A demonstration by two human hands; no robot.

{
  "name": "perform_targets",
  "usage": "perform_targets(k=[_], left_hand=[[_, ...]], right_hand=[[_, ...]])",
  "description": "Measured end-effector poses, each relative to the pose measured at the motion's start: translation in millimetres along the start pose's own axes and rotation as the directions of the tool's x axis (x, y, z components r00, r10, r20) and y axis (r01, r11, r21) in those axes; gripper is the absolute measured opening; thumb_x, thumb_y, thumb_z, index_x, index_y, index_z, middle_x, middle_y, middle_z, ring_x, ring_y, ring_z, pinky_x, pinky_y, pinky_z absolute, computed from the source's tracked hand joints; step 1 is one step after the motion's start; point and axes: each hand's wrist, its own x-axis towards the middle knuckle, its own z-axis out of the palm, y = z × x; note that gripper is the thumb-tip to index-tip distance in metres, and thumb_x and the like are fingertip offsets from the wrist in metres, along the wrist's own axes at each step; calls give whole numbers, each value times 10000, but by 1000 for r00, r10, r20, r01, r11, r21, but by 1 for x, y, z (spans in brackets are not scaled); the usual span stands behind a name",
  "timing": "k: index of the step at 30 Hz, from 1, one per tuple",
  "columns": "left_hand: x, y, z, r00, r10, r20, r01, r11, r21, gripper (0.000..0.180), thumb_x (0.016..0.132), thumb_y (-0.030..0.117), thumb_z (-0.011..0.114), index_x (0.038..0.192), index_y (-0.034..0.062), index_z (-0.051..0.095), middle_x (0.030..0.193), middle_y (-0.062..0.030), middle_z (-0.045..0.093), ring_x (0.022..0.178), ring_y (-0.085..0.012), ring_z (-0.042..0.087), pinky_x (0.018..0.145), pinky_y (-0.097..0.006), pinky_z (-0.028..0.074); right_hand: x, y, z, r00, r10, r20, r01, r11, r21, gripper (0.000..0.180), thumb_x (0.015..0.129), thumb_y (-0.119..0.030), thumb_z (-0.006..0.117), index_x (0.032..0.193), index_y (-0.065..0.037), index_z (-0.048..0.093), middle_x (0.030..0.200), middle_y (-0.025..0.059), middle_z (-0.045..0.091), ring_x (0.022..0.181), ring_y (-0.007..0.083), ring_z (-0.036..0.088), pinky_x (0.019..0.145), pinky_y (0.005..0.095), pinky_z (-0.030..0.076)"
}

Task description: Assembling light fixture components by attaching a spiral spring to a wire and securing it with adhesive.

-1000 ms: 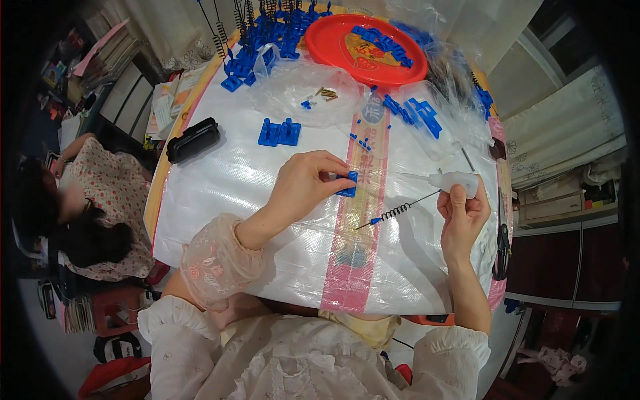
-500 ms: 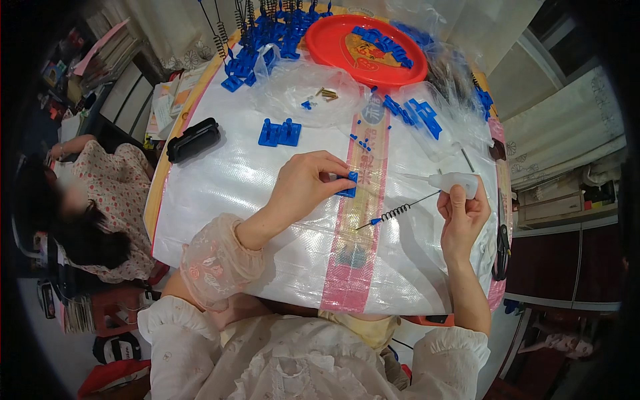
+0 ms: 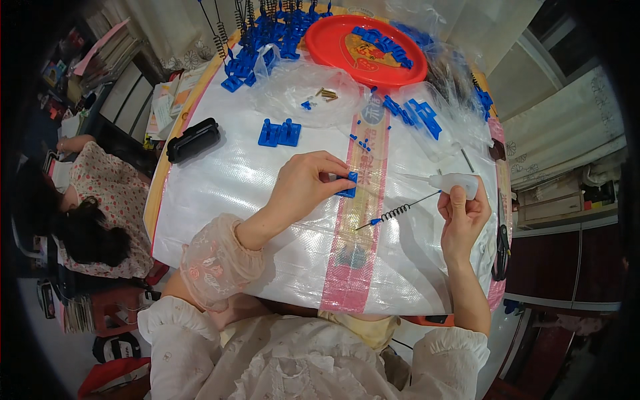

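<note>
The left hand (image 3: 310, 179), fingertips closed, pinched a small blue plastic piece (image 3: 347, 193) over the white-covered surface (image 3: 293, 260), perhaps for steadiness; the right hand (image 3: 461, 217) gripped a translucent white bottle (image 3: 465, 184) (nozzle (image 3: 419, 177) pointing leftward) and, apparently, a black coiled wire (image 3: 397, 211).

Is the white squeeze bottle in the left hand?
No, the right hand holds the squeeze bottle; the left hand grips a blue part.

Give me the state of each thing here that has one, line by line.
Left hand: pinching the blue piece.
Right hand: gripping the squeeze bottle.
Squeeze bottle: nozzle pointing left.
Spring wire: slanting, blue-collared end toward the left.
Two pegged blue blocks: pegs up, side by side.
Red tray: holding blue parts.
</note>
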Motion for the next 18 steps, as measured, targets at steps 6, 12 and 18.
perform_targets(k=[6,12,18], left_hand=[[0,0,0,1000,7,-8,-7,999,40,195,813,104,806,997,45,785,973,-54,734,741,-105,634,674,-236,503],[0,4,0,1000,-12,-1,12,999,32,198,814,107,805,999,42,784,983,-58,734,754,-109,641,685,-236,508],[-1,2,-1,1000,-7,-7,8,999,48,195,814,102,804,999,41,784,983,-62,732,758,-110,644,688,-237,511]], right_hand=[[1,0,2,1000,-11,-2,11,1000,20,141,1001,-157,615,974,-23,581,706,11,585,578,47,487,490,205,322],[4,2,-3,999,46,-28,-42,990,132,169,999,-191,630,952,-31,605,719,8,590,561,42,447,496,208,300],[19,13,-8,929,334,-158,-245,878,411,213,966,-254,674,909,-60,605,737,24,603,589,42,448,513,205,298]])
